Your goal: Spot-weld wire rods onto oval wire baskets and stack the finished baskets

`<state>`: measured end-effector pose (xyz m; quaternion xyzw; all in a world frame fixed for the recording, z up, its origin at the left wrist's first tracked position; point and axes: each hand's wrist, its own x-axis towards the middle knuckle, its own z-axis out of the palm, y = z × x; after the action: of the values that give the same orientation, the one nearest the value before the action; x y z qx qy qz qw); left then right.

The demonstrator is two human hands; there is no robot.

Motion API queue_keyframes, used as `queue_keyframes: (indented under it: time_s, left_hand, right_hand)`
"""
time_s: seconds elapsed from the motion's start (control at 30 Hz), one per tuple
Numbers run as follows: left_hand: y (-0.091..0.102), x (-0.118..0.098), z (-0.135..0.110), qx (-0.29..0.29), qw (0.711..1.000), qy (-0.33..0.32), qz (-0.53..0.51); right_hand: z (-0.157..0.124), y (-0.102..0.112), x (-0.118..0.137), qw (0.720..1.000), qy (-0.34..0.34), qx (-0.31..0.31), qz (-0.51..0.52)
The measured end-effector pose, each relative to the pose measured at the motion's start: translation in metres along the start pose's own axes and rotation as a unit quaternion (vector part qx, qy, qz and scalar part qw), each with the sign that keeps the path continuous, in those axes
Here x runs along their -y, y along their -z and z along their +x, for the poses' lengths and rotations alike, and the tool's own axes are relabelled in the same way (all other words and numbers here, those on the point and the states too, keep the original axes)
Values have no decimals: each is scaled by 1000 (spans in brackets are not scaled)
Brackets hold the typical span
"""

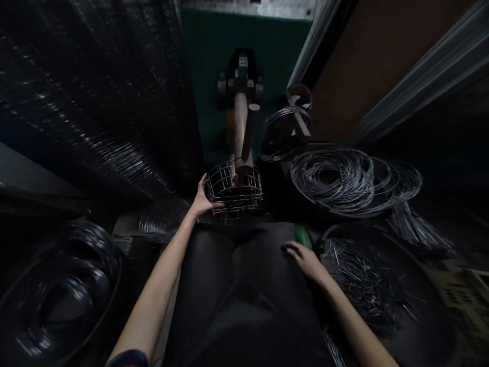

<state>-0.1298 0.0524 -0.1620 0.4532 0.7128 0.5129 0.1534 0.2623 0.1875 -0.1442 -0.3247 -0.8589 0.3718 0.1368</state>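
A round wire basket (217, 186) with a grid of thin metal rods sits around the lower end of a machine's arm (240, 117). My left hand (201, 201) is closed on its left side, with the thumb at the near rim and the fingers on the outer wall. My right hand (305, 259) is above my dark-covered right knee, its fingers loosely bent and apart. I see nothing held in it, though the fingertips look dark. To the right of that hand stands a wide dark basin (424, 311) with many short cut wire pieces (362, 275).
Wire rings (332, 178) fill a round tray at the right, with a bundle of rods (420, 232) below. More rings (286, 132) hang beside the green machine (275, 51). Coils (64, 300) fill a left tub; stacked wire parts (126, 158) rise at left.
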Motion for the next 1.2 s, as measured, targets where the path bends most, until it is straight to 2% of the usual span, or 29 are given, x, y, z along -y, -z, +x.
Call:
queue_keyframes:
  time_s: [0.07,0.1,0.17,0.23,0.3,0.37,0.43,0.47,0.57,0.67,0.77,1.0,1.2]
  left_hand:
    - [-3,-4,-2,-31,999,17,-35]
    - [-1,-9,-5,-41,998,18,-44]
    - [8,-22,-16,-42,999,-8,-24]
    - [18,-40,-29,-15,998,-55,30]
    - [22,-59,-41,28,990,-98,93]
    - [21,-77,-47,69,979,-124,143]
    - [15,-90,-49,100,968,-136,185]
    - [11,-94,-48,110,963,-137,204]
    - [4,-100,-46,117,954,-140,237]
    - [2,-98,-46,98,959,-136,230]
    - [1,-95,-48,85,965,-115,221]
    - [-2,-95,-42,77,968,-111,210]
    - [1,-96,-33,82,967,-99,219]
  right_hand:
    - [-2,-4,-12,1000,-1,9,15]
    - [0,-3,-10,1000,-8,1,23]
    - [7,4,12,999,-17,-27,40]
    - [20,13,53,997,-9,-30,69]
    - [37,18,100,993,10,31,115]
    - [57,16,138,981,23,137,135]
    - [75,8,161,973,28,202,111]
    - [83,2,166,976,34,202,81]
    - [91,-15,166,984,111,122,-64]
    - [85,-25,160,948,209,96,-219]
    - [80,-28,155,913,255,97,-302]
    - [87,-24,140,879,345,23,-328]
    - [95,-20,139,873,360,16,-329]
